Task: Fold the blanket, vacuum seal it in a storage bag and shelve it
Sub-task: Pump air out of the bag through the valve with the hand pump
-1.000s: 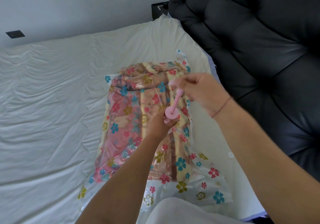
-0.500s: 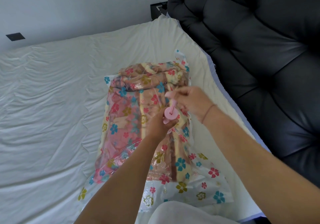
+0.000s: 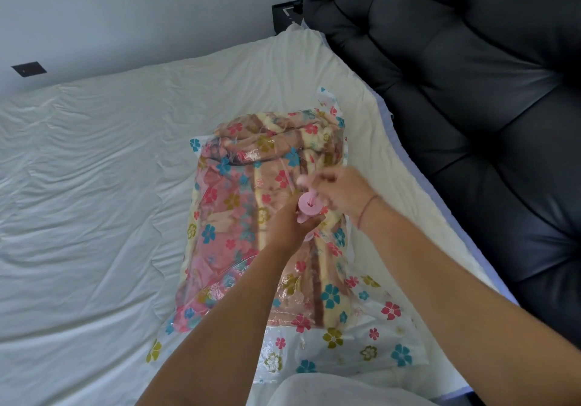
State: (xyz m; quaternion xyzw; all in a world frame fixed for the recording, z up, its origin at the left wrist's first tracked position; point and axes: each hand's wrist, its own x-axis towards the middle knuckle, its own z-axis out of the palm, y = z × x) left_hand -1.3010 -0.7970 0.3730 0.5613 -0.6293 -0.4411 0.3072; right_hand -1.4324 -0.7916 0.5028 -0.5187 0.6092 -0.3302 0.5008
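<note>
A clear storage bag (image 3: 355, 342) printed with coloured flowers lies on the bed, with the folded pink and cream blanket (image 3: 239, 217) inside it. A pink hand pump (image 3: 309, 206) stands on the bag's middle. My left hand (image 3: 290, 228) grips the pump's barrel from below. My right hand (image 3: 341, 191) holds the pump's handle, pushed down close to the barrel top. The bag's valve is hidden under the pump and my left hand.
The bag lies on a cream sheet (image 3: 94, 217) covering the bed. A black tufted headboard (image 3: 471, 122) rises along the right. A white wall with a dark socket plate (image 3: 29, 69) is behind. A pale cloth (image 3: 330, 390) shows at the bottom edge.
My right hand has pushed the pump handle down from its raised position toward the barrel. My left hand has stayed on the barrel.
</note>
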